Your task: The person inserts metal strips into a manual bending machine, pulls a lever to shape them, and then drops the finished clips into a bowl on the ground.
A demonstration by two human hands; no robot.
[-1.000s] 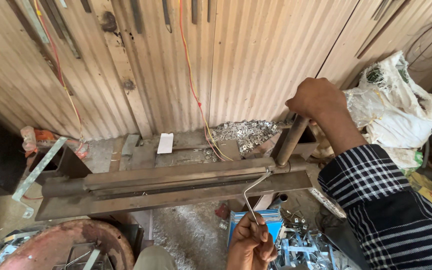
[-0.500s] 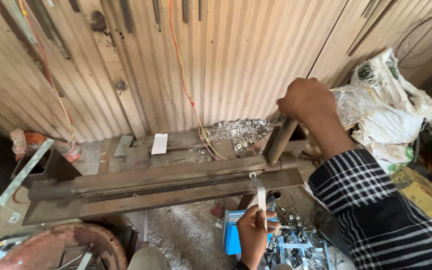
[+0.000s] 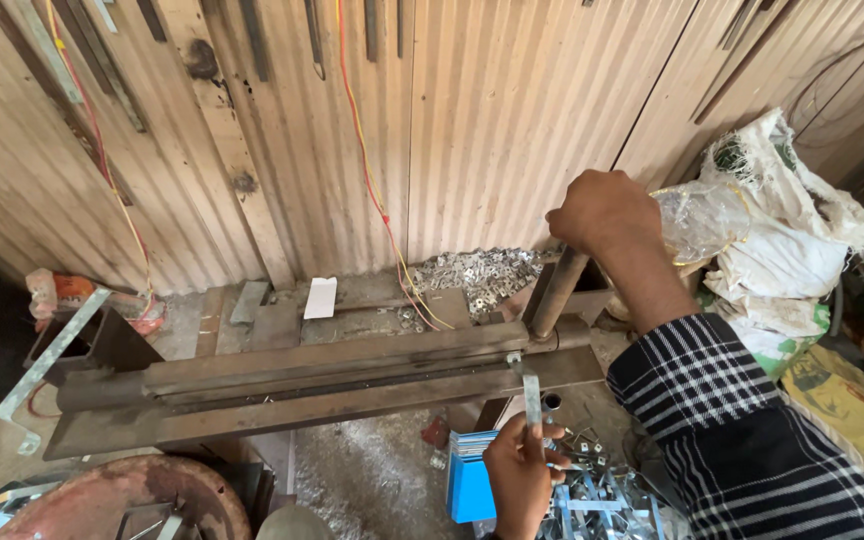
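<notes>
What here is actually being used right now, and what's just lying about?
In use:
right hand gripping the lever handle
left hand holding the metal strip
long steel bending machine

Lying about:
pile of small metal pieces
white sacks
blue box
white card

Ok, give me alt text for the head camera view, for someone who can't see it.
A person's right hand grips the upright rusty metal lever of a long rusty steel bending machine, while the left hand feeds a thin grey metal strip up into its slot. Behind stands a corrugated metal wall; shiny small metal brackets lie piled on the bench.
</notes>
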